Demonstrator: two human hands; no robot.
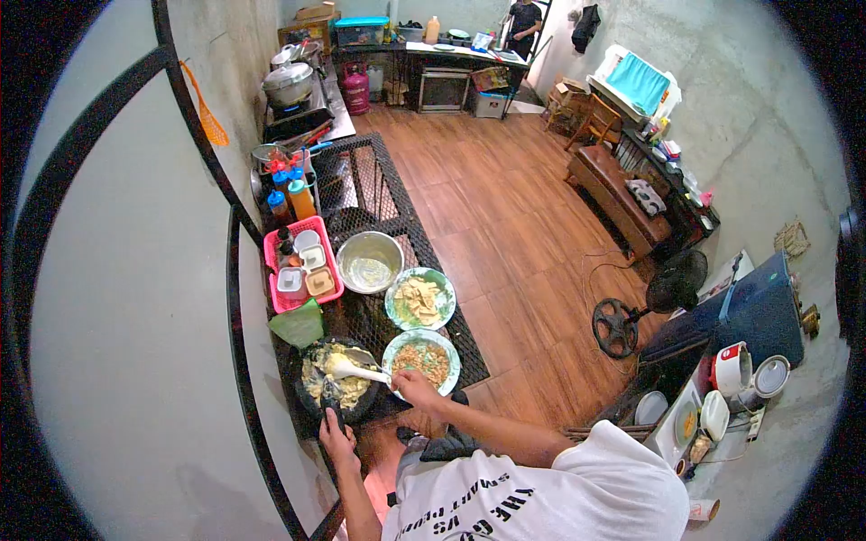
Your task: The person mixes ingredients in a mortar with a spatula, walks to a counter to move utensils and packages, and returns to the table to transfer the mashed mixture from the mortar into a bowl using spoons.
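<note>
My left hand [337, 439] is wrapped round the black handle of a dark frying pan [363, 410] near the metal mesh table's front end. Pale yellow, lumpy food [317, 367] covers much of the pan's inside. In my right hand [415, 388] is a white spatula [356, 368], its broad head down in the food. Just right of the pan stands a light green plate [454, 370] of brown crumbly food. Behind it, a second green plate [448, 317] holds pale yellow pieces. A steel bowl [370, 261] with pale residue sits farther back.
A pink basket [271, 261] of small tubs stands on the left, with sauce bottles [300, 200] behind it. A green bag [299, 325] lies beside the pan. Pots [287, 86] sit on a stove farther back. A fan [672, 281] stands right; another person [523, 27] is at the far end.
</note>
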